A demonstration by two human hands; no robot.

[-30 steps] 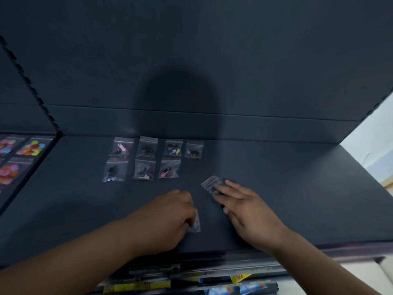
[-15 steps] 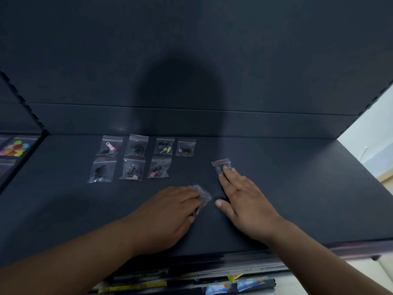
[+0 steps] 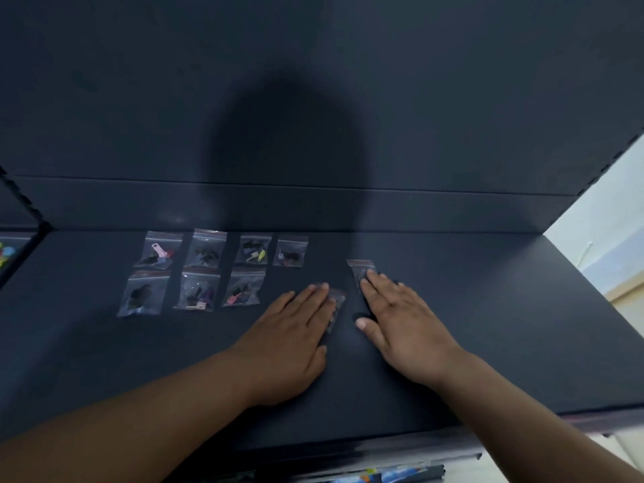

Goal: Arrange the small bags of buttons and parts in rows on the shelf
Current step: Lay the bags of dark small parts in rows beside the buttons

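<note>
- Seven small bags already lie in two rows toward the back-left part of the shelf [image 3: 488, 308]: four in the back row [image 3: 223, 249] along the back edge and three in the front row [image 3: 195, 291] just before it, all flat and roughly squared up.
- The front row is one bag short of the back one, so the open place beside its third bag looks like the next to be filled (a judgement from the layout only).
- The left hand [image 3: 292, 329] lies flat, fingers together, pressing a loose bag [image 3: 336, 301] to the shelf just right of that open place.
- The right hand [image 3: 397, 315] is also flat, fingers slightly spread, its fingertips resting on a second bag [image 3: 360, 270], which lies tilted near the middle of the shelf, right of the back row's end.
- Neither hand grips anything; both seem placed to slide.
- Left to do: seat these two bags, and any others out of sight.
- The shelf is dark, matt and smooth, with a dark back panel [image 3: 453, 99] carrying a head-shaped shadow; its right half is bare.
- Beyond the left edge, another shelf bay [image 3: 14, 245] shows bright buttons; beyond the right edge, a pale room.
</note>
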